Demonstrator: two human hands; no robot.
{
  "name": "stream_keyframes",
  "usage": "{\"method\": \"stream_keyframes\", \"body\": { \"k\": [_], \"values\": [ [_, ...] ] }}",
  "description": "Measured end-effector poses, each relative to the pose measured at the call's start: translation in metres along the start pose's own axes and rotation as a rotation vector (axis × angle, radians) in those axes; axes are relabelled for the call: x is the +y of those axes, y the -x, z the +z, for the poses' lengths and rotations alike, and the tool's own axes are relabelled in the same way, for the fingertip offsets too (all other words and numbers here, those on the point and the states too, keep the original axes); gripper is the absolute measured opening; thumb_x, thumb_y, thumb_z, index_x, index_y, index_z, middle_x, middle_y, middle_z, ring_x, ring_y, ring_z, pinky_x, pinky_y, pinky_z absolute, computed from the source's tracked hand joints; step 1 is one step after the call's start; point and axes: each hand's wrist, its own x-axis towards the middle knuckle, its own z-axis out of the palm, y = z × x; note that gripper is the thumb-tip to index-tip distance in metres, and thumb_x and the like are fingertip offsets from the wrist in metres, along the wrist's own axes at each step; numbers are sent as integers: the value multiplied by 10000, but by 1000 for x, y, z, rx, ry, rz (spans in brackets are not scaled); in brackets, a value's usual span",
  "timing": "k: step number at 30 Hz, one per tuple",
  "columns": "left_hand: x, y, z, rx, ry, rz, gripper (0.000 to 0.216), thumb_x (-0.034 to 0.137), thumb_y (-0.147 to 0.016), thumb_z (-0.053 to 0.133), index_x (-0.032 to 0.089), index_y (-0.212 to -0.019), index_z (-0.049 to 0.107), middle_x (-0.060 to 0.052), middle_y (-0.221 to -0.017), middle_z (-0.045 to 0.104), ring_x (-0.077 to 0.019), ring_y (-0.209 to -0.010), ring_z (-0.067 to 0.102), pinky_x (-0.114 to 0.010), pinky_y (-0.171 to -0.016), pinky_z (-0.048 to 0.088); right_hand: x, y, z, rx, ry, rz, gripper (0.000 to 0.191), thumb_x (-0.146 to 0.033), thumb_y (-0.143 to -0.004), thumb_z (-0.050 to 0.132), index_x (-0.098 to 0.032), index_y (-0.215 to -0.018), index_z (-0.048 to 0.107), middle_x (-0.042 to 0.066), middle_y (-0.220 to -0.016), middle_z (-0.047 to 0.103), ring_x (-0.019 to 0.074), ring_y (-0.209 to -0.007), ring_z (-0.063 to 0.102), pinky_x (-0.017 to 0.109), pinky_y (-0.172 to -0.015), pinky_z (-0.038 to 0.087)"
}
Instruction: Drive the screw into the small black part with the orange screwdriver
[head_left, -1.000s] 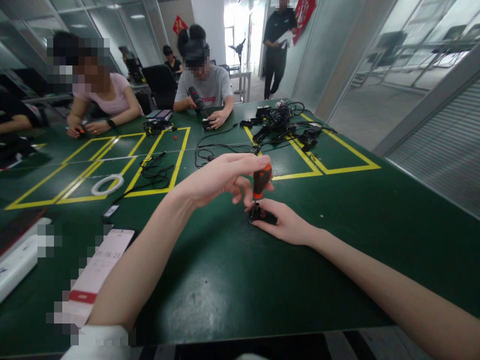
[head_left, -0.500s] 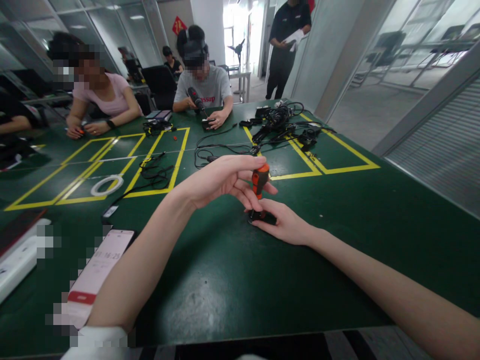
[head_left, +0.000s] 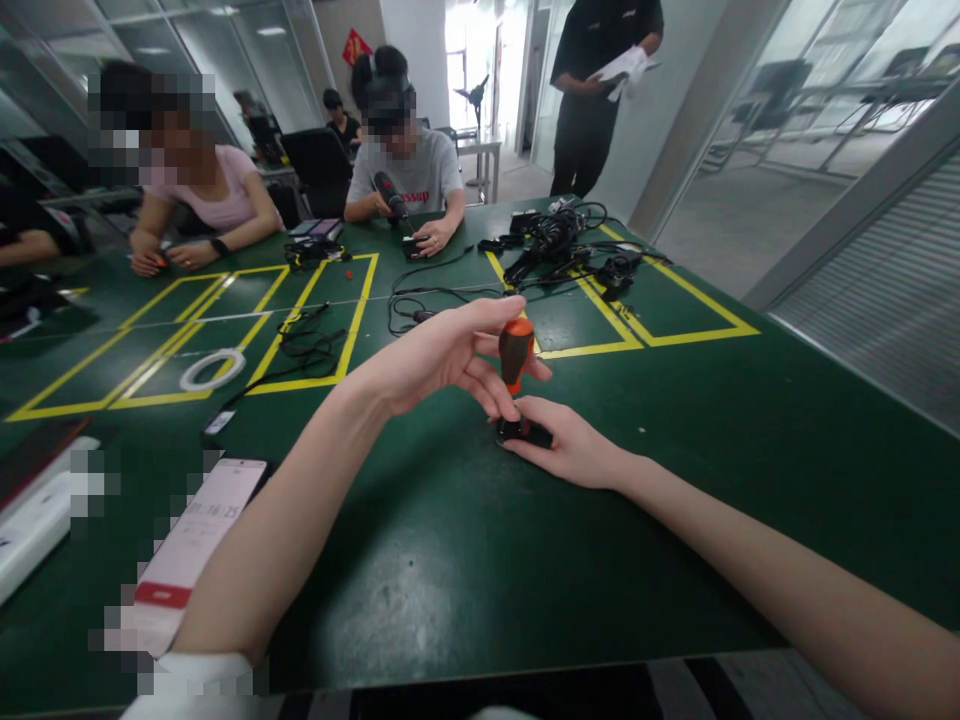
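**A:** From the head view, what holds what?

**B:** Only the yellow taped boxes point(head_left: 358, 310) on the green table point(head_left: 450, 560). One box has a white ring point(head_left: 214, 368) lying in it. The next has a loose black cable point(head_left: 307, 345), and a heap of cables point(head_left: 559, 245) spills across the box on the right.

**A:** And the tool?

**B:** A screwdriver point(head_left: 515, 352), stubby, with an orange cap over a black grip. It stands upright near the table's middle, just this side of the boxes. The left hand point(head_left: 439, 358) pinches its handle between thumb and curled fingers. Its shaft goes down to a small black part point(head_left: 525, 433), and the tip itself is hidden.

**A:** The other hand?

**B:** The right hand point(head_left: 577, 450) lies on the table, thumb and fingers pressed around that part, pinning it to the tabletop.

**A:** Count them.

**B:** One screwdriver, one small black part, one white ring. One phone point(head_left: 196, 535) and one white power strip point(head_left: 30, 530) lie by the near left edge. A person in pink point(head_left: 229, 200) and a person in grey point(head_left: 424, 175) sit at the far edge. A third person point(head_left: 343, 125) sits behind them, and a standing person point(head_left: 592, 90) holds papers point(head_left: 626, 65).
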Motion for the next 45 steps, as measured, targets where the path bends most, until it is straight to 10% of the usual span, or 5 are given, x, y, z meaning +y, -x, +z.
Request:
{"method": "stream_keyframes", "body": {
  "k": [12, 23, 30, 39, 45],
  "values": [
    [4, -1, 15, 175, -311, 151, 306, 458, -869, 733, 161, -830, 670, -13, -788, 635, -81, -640, 525, -204, -547, 396, -3, 0, -3, -8, -21, 55, 347, -296, -964, 664, -235, -1305, 674, 107, -1228, 775, 262, -1013, 755, 421, -868, 653],
    [-5, -1, 25, 646, -1082, 519, 237, 405, -957, 618, 225, -817, 555, 54, -604, 492, -117, -574, 445, -285, -613, 333, -3, -1, -3, -21, -33, 58, 319, -280, -960, 665, -228, -1274, 676, 100, -1223, 774, 250, -1002, 753, 411, -863, 654],
    [0, 4, 29, 517, -1178, 531, 203, 235, -932, 435, 191, -844, 612, -33, -803, 687, -168, -749, 607, -307, -683, 412, 0, 0, -1, 5, -38, 40, 303, -266, -957, 665, -231, -1257, 687, 93, -1175, 779, 250, -988, 749, 406, -849, 652],
    [7, 6, 23, 205, -491, 262, 279, 326, -1056, 468, 165, -1135, 682, -80, -1246, 730, -157, -985, 755, -175, -601, 543, -3, 0, -3, -9, -31, 33, 306, -272, -963, 668, -224, -1265, 673, 116, -1259, 766, 266, -1053, 758, 426, -877, 656],
    [10, 6, 10, 30, -181, 133, 412, 405, -1043, 419, 154, -859, 689, -129, -1119, 787, -231, -982, 774, -290, -711, 638, -1, 1, -2, -2, -15, 34, 285, -300, -980, 662, -227, -1255, 677, 110, -1260, 770, 266, -1054, 763, 440, -927, 651]
  ]
}}
